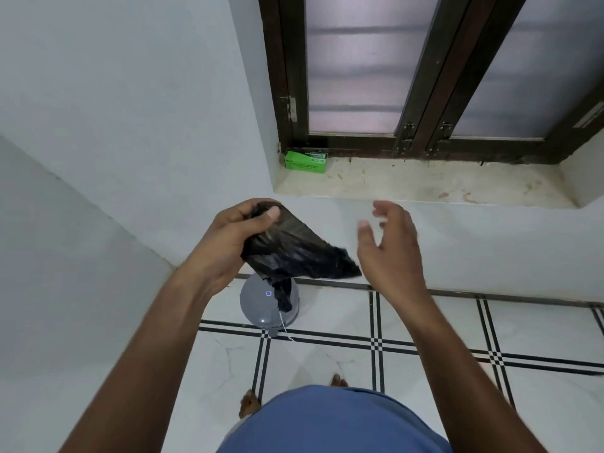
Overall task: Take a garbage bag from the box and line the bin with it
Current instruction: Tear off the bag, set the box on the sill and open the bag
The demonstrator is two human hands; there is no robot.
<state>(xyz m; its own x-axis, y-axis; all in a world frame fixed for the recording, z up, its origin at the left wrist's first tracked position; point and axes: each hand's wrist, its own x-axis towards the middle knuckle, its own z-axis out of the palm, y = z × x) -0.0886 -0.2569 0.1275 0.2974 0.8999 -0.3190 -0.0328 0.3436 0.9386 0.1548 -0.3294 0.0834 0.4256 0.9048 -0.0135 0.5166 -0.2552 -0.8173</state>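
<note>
My left grip (228, 237) grasps one black garbage bag (294, 253); my right grip (389, 243) is released. One box (305, 161) sits at 12 o'clock, one grey bin (261, 305) below the bag.

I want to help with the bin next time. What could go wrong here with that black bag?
The bag is still folded and pinched only by the left hand; the right hand is open beside it, so it might slip while being opened. The bin looks closed, so the bag cannot go in until the lid is lifted.
</note>
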